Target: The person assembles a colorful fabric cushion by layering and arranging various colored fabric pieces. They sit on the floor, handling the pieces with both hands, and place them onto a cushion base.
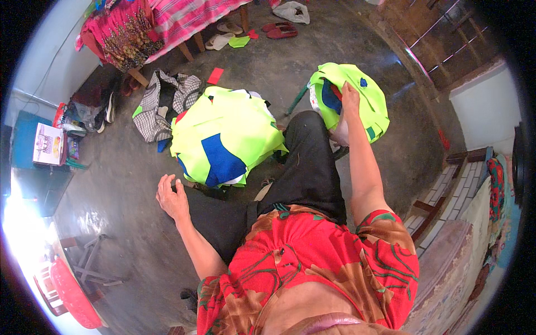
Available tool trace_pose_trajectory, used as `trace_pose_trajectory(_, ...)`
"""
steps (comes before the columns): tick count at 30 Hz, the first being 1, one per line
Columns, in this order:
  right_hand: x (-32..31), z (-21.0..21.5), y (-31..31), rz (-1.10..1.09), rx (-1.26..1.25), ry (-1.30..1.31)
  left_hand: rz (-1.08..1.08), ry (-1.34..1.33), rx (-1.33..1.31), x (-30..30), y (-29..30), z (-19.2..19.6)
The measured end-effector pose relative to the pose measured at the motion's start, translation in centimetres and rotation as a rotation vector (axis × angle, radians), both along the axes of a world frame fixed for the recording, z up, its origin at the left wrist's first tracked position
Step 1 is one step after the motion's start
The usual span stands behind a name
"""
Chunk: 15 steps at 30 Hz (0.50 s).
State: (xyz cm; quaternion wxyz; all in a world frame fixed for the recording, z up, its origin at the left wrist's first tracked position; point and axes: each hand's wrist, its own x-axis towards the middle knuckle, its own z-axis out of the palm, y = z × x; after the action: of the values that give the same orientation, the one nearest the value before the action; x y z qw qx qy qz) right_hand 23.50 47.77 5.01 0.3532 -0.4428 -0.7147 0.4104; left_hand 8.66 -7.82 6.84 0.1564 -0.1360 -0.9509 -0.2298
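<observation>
here, right hand (350, 96) on neon fabric (357, 92)

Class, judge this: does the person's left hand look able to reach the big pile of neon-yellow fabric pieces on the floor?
Probably yes: the left hand hovers open, the pile lies just ahead, and nothing lies between.

Two heaps of neon-yellow cut fabric pieces: the large heap (223, 134) on the floor, the smaller heap (352, 95) on a stool. Two hands in view: left hand (172, 198), right hand (350, 96). One checked grey-and-white cloth (162, 103). One loose red fabric scrap (215, 75). Footwear by the wooden bed: one pair of red slippers (281, 29), one pair of pale sandals (222, 34). One red plastic basin (72, 293). One white plastic bag (291, 11).
</observation>
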Motion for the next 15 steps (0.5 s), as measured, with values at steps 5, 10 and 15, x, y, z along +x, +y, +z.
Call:
trace_pose_trajectory(5,-0.7,5.6,1.0,0.038,-0.169,0.443,-0.023,0.009,-0.039,0.0,0.0,-0.5)
trace_pose_trajectory(10,-2.4,10.9,-2.1,0.150,-0.018,0.505,-0.012,-0.010,-0.098,0.2,0.2,0.2)
trace_pose_trajectory(15,-2.9,11.4,-3.7,0.209,0.111,0.362,-0.022,0.013,-0.094,0.1,0.1,0.1)
